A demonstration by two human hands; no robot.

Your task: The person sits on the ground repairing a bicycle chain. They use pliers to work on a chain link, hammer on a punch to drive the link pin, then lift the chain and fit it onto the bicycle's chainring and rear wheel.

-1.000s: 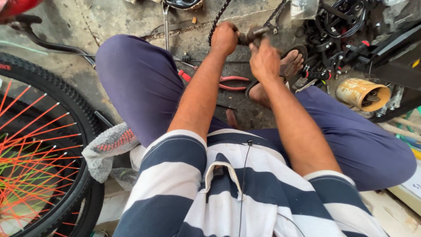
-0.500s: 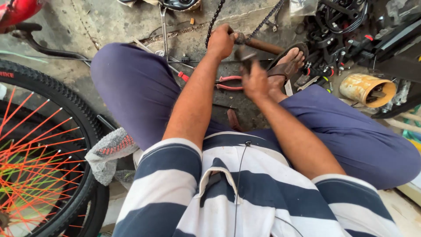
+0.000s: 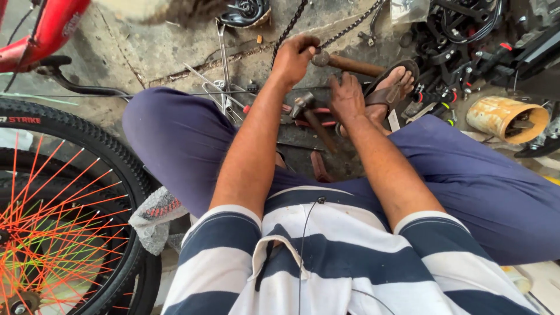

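Head view: person sitting cross-legged on concrete workshop floor, working over bicycle chain [image 3: 291,26]. Left hand [image 3: 294,58] curling shut around chain, pinning it beside head of wooden-handled hammer [image 3: 344,63] lying on floor. Right hand [image 3: 345,98] closing fingers on second hammer [image 3: 309,114], its head tilting up just left of knuckles, handle running down toward lap. Red-handled pliers [image 3: 303,121] lying beneath. Rusty can [image 3: 506,119] resting at right, well apart; orange-spoked wheel [image 3: 58,216] standing at left.

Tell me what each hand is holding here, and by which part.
The left hand grips the bicycle chain at a hammer's head. The right hand holds a second hammer by its handle.
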